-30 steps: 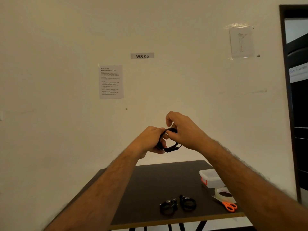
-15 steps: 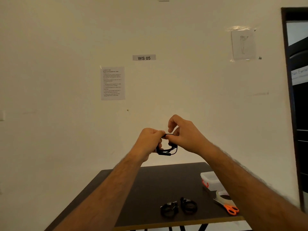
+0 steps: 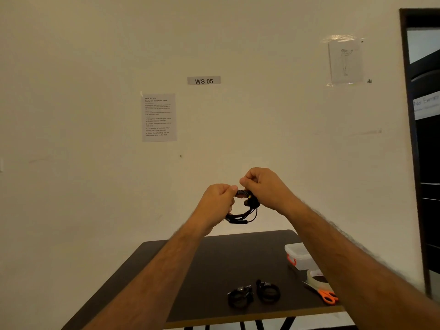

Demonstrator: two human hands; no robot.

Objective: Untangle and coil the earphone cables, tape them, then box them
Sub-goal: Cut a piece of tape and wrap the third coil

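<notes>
Both forearms are reaching forward and upward from the bottom of the view, converging in front of the pale wall above the far edge of the dark table [image 3: 214,270]; the left hand [image 3: 217,203] is sitting slightly lower than the right hand [image 3: 264,189], with its knuckles turned toward the camera and its fingers curling inward; its thumb and forefinger are pinching the top of the black earphone cable coil [image 3: 242,216]; the right hand is arching over from the other side, wrist bent, fingers folding down and pinching the same coil at its upper right, where an earbud is showing just below the fingertips; the two pinches are nearly touching each other; the lower part of the coil is hanging free beneath the hands, in the air and well above the tabletop.

On the table near its front edge, two coiled earphone bundles are lying side by side, the left bundle [image 3: 239,297] just beside the right bundle [image 3: 267,291]; further right, a clear plastic box [image 3: 297,256] with an orange latch is standing near the table's right edge; a roll of clear tape [image 3: 316,278] is lying in front of it, partly covered by the right forearm; orange-handled scissors [image 3: 321,294] are lying just beside the tape.
</notes>
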